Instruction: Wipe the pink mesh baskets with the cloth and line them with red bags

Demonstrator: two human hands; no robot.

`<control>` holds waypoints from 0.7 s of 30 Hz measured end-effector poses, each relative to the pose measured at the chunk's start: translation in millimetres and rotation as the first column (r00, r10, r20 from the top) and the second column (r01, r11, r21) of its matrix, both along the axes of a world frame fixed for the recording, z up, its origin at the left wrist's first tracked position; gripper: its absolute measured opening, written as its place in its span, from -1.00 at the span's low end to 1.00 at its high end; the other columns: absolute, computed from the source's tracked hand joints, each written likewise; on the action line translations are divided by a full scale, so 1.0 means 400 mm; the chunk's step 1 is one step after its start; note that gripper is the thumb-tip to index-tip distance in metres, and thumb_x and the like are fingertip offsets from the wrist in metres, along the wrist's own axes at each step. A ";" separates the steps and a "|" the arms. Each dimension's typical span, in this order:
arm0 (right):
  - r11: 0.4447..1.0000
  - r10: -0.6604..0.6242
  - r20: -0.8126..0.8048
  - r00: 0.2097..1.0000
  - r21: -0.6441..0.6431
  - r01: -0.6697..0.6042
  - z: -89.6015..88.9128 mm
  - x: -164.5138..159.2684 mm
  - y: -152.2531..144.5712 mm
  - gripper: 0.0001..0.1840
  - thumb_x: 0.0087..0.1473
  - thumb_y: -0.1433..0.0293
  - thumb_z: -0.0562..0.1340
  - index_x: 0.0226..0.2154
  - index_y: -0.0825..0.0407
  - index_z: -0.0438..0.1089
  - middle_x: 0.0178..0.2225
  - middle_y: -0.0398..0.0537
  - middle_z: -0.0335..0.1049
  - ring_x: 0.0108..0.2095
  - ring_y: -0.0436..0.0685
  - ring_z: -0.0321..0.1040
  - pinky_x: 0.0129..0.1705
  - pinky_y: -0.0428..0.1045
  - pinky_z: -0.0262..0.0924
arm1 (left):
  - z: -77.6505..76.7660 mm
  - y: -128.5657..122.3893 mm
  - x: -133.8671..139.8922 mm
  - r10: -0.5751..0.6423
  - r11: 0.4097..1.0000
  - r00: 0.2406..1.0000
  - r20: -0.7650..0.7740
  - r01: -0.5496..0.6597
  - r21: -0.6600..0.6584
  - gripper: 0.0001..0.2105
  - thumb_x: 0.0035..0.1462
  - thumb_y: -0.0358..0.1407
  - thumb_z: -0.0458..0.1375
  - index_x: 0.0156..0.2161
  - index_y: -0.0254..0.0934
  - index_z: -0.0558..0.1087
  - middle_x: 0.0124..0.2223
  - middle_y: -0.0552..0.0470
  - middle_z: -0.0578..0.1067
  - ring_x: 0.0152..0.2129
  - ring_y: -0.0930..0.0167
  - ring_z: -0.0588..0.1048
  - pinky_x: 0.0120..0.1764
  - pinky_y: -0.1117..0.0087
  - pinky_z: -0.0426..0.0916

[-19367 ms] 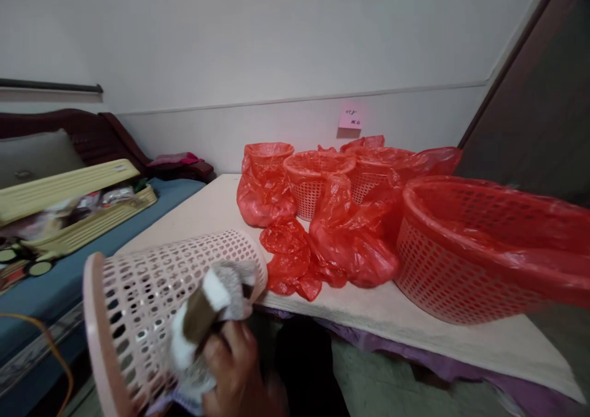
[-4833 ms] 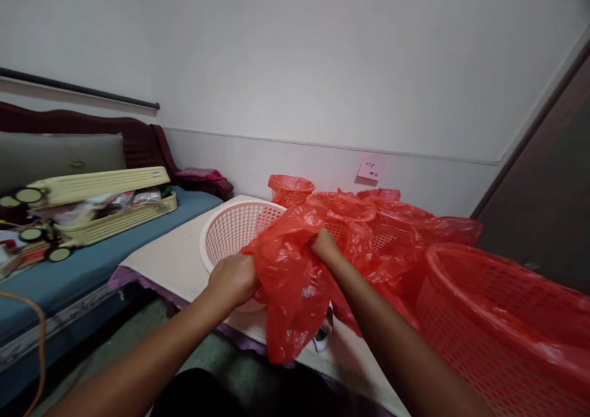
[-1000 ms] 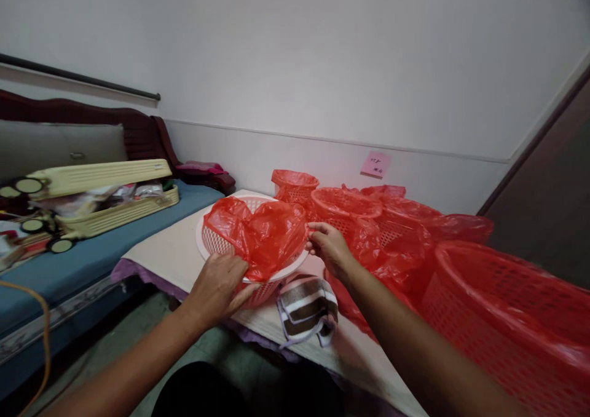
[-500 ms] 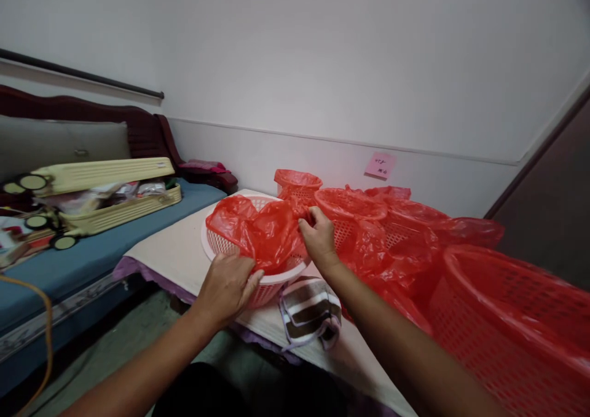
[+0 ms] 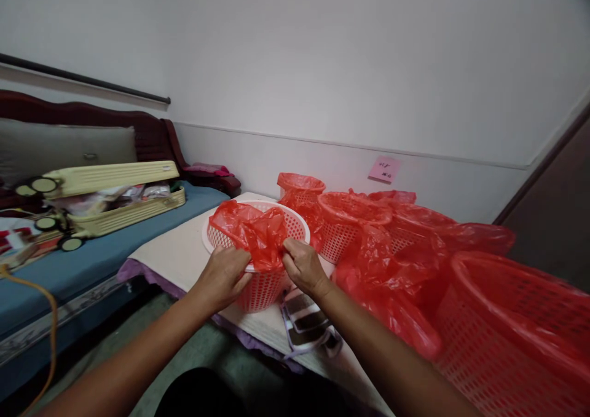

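Note:
A white-rimmed basket (image 5: 300,225) with latticed walls stands on the cloth-covered table in front of me. A thin red plastic bag (image 5: 253,227) lies bunched in it and over its near rim. My left hand (image 5: 227,272) is closed on the bag's edge at the near left of the rim. My right hand (image 5: 304,266) pinches the bag at the near right, close to the rim. Just below my right hand, a folded brown-and-white striped cloth (image 5: 304,325) rests on the table, partly hidden by my forearm.
Several baskets lined with red bags crowd the right side, among them a large basket (image 5: 507,325) in front. Loose red plastic (image 5: 391,288) lies between them. On the blue bed (image 5: 203,198) at left, a yellow suitcase (image 5: 124,220) lies partly open. A pink note (image 5: 385,169) hangs on the wall.
My right hand has come toward me and left, drawing the bag off the basket's right side. More of the white rim shows. My left hand has shifted slightly up.

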State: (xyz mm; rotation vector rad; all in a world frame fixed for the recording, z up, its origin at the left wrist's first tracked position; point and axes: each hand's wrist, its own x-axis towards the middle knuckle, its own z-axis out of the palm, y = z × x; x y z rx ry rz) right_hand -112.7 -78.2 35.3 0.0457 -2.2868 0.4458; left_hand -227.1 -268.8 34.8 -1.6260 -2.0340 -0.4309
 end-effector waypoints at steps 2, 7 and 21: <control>0.999 -0.038 -0.018 0.999 -0.033 0.038 0.000 -0.011 -0.002 -0.83 -0.01 0.47 0.00 -0.54 -0.06 -0.03 -0.56 -0.21 0.07 -0.52 0.05 0.05 -0.40 -0.03 -0.10 | -0.003 0.004 0.000 0.028 1.000 1.000 -0.007 -0.027 0.014 -0.86 0.21 -0.33 0.08 -0.40 -0.21 0.30 -0.42 0.06 0.45 -0.41 0.30 0.43 -0.32 0.27 0.13; 0.982 -0.132 -0.066 0.989 -0.143 0.121 0.016 -0.025 0.008 -0.84 0.02 0.45 -0.03 -0.54 -0.07 0.00 -0.57 -0.21 0.09 -0.52 0.05 0.11 -0.41 -0.05 -0.05 | -0.005 0.019 0.061 0.101 0.993 0.995 -0.021 -0.100 0.065 -0.84 0.23 -0.28 0.09 -0.40 -0.20 0.33 -0.44 0.06 0.46 -0.42 0.29 0.44 -0.33 0.26 0.13; 0.967 -0.205 0.106 0.973 -0.130 0.218 0.033 -0.004 0.072 -0.85 0.03 0.42 0.00 -0.54 -0.05 0.09 -0.56 -0.17 0.22 -0.49 0.08 0.18 -0.42 -0.04 -0.06 | 0.001 0.119 0.157 0.177 0.981 0.977 -0.119 -0.164 0.107 -0.89 0.17 -0.42 0.07 -0.37 -0.22 0.38 -0.41 0.00 0.51 -0.43 0.26 0.47 -0.35 0.22 0.15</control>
